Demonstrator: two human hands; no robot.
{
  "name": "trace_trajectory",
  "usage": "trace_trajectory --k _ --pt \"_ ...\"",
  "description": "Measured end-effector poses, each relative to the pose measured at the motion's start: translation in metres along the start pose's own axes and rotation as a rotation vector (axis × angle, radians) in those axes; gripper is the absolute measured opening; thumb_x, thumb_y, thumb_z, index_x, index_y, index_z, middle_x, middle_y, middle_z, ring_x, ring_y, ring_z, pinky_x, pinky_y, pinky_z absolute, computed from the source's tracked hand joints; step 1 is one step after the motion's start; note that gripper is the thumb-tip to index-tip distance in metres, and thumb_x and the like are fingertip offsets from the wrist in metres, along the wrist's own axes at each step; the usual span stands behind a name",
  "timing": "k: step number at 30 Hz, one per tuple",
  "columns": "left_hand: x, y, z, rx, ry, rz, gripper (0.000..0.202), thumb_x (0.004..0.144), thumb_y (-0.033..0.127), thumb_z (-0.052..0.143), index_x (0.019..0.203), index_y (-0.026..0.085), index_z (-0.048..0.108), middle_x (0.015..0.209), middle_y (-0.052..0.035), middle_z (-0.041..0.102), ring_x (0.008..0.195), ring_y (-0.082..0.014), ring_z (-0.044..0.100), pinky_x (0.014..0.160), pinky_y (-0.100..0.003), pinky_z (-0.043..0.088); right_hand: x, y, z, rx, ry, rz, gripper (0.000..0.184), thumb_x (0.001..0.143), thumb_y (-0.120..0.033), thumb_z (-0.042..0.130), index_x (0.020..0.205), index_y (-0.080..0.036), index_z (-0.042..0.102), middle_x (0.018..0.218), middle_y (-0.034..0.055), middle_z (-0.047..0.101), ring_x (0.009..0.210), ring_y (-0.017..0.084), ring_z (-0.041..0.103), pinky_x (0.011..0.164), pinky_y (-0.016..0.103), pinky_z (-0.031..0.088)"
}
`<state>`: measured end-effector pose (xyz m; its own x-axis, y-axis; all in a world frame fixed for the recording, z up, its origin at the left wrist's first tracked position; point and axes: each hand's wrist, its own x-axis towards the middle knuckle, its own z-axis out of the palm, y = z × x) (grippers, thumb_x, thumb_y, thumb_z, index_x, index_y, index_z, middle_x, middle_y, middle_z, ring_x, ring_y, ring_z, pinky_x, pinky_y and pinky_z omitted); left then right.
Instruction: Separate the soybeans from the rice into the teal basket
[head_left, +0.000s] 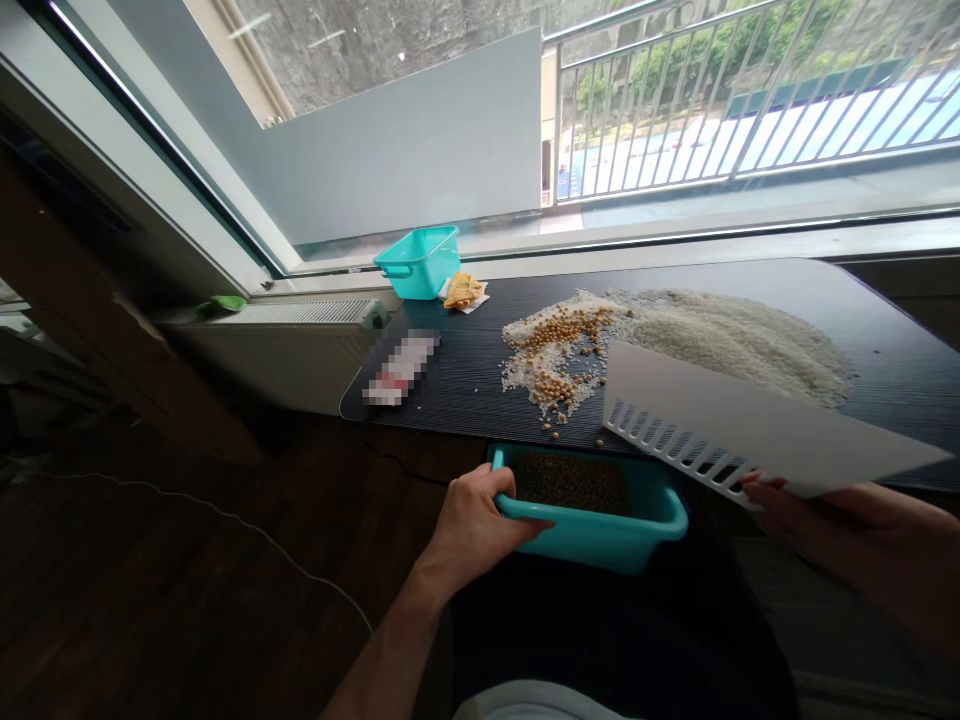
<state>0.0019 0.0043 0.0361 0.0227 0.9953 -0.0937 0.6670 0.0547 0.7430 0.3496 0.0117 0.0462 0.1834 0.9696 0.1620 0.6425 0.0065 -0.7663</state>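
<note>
My left hand (476, 515) is closed round the left rim of a turquoise plastic bin (585, 530), just below the table's front edge. Inside the bin lies a bed of small dark brown-green grains (570, 483). With its fingers on the slotted edge, my right hand (847, 520) grips a flat white plastic panel (720, 410) above the front of the table. The panel's far left corner is beside a scatter of yellow-brown beans (559, 340) mixed with white rice. A larger spread of rice (735, 330) is partly hidden behind the panel.
The dark table (465, 370) stands against a window. A second turquoise bin (424, 265) and a crumpled yellow cloth-like thing (463, 290) are at its back left. A blurred-out flat object (401, 370) lies near the left edge. Left of the table is a radiator (300, 340).
</note>
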Motion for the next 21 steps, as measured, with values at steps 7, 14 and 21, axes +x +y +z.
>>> trace_trajectory --k 7,14,21 --pt "0.000 -0.002 -0.001 -0.004 0.011 -0.005 0.048 0.060 0.032 0.091 0.056 0.020 0.044 0.066 0.0060 0.046 0.063 -0.0113 0.044 0.059 -0.026 0.029 0.005 -0.027 0.020 0.178 -0.122 0.051 0.046 0.058 -0.073 0.081 0.067 -0.028 0.085 0.065 0.0060 0.081 0.062 0.030 0.078 0.056 0.038 0.065" --pt "0.000 -0.008 -0.005 0.007 0.040 -0.001 0.048 0.060 0.032 0.090 0.056 0.020 0.044 0.065 0.0061 0.045 0.062 -0.0109 0.042 0.058 -0.025 0.028 0.013 -0.053 0.033 0.209 -0.180 0.009 0.049 0.055 -0.076 0.081 0.061 -0.027 0.083 0.065 0.0069 0.081 0.059 0.029 0.076 0.051 0.036 0.061" --pt "-0.002 -0.011 -0.010 0.028 0.050 -0.025 0.047 0.062 0.033 0.089 0.057 0.021 0.043 0.065 0.0062 0.044 0.062 -0.0107 0.042 0.057 -0.025 0.029 0.025 -0.055 0.051 0.200 -0.215 -0.095 0.047 0.068 -0.074 0.076 0.069 -0.028 0.083 0.074 0.0049 0.082 0.066 0.028 0.075 0.061 0.040 0.063"
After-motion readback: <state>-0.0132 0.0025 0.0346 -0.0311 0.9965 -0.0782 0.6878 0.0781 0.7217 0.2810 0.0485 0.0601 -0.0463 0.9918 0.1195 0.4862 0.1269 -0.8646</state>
